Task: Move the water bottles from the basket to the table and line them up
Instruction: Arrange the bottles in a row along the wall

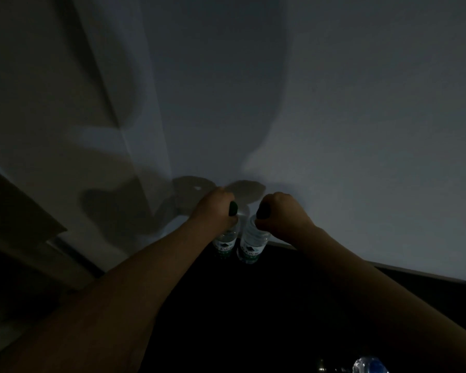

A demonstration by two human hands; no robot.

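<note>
Evidently our left hand [215,205] gripped one clear green-capped plastic bottle [224,243], right hand [280,214] its twin [252,246], necks held for alignment.

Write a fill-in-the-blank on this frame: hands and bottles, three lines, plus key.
1. The left hand and the right hand each grip one bottle near its cap, so ____ bottles are held in all.
2. The left bottle and the right bottle, side by side, both have caps coloured ____.
3. A third bottle, at the bottom right edge of the picture, shows a ____ label.

Missing words: two; green; blue.
</note>
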